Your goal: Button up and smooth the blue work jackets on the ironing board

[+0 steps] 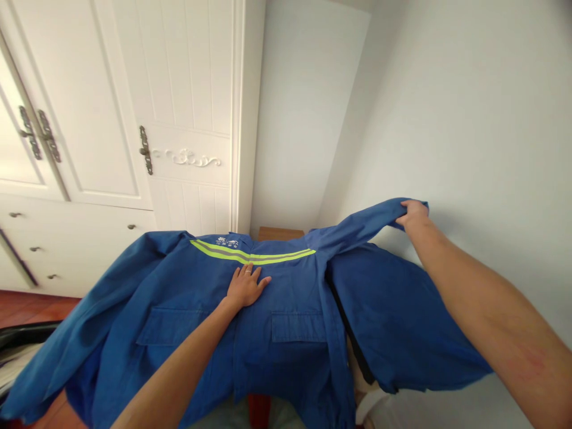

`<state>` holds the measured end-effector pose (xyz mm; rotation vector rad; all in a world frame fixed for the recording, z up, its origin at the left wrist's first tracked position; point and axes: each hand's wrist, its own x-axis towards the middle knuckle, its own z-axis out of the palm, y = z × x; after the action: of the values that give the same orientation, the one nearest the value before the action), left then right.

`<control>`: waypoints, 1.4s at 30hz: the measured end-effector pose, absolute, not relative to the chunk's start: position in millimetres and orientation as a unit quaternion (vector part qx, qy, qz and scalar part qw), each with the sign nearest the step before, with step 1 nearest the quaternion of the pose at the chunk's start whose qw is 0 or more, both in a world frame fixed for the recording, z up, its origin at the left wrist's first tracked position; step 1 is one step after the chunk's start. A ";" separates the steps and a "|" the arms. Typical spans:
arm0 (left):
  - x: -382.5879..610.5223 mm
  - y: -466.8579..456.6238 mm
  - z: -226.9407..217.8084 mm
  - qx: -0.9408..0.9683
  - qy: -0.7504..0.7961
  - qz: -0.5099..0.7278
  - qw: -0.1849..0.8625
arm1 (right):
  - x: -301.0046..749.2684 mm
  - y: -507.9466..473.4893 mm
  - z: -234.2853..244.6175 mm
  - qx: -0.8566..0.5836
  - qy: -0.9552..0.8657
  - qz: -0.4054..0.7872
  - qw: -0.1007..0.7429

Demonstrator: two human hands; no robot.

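Observation:
A blue work jacket lies spread with its front up, a yellow-green and grey reflective stripe across the chest and a small white print near the collar. My left hand rests flat on the jacket's front, just below the stripe, fingers spread. Off to the right, my right hand grips the end of one jacket sleeve, which is lifted and stretched out near the wall. Below that sleeve hangs more blue cloth; I cannot tell whether it is a separate garment. The other sleeve droops at the left.
White wardrobe doors with dark metal handles stand at the back left, above drawers. A pale wall runs close along the right. A black-rimmed object sits at lower left over a reddish floor.

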<state>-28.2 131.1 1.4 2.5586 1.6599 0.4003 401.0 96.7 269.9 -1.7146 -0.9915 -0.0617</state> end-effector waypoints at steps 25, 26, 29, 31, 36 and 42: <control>-28.5 146.1 25.7 0.795 0.544 0.177 0.203 | 257.3 76.9 103.0 -0.571 -0.779 -0.155 0.210; -22.3 145.3 28.5 0.795 0.545 0.174 0.202 | 263.6 86.5 105.0 -0.623 -0.738 -0.139 0.217; -1.3 143.8 38.1 0.797 0.543 0.171 0.200 | 272.7 110.6 107.8 -0.710 -0.669 -0.082 0.203; 8.2 145.2 47.0 0.796 0.541 0.166 0.215 | 272.3 119.9 106.8 -0.711 -0.677 -0.073 0.174; -9.1 158.1 78.8 0.762 0.555 0.167 0.287 | 278.7 119.7 105.8 -0.689 -0.706 -0.096 0.130; -62.9 173.2 109.8 0.728 0.582 0.191 0.307 | 316.5 100.5 112.8 -0.671 -0.724 -0.127 0.094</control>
<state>-62.9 173.2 109.8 1.9273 1.5403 0.5061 316.5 100.5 112.8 -1.9914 -2.1478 -0.3775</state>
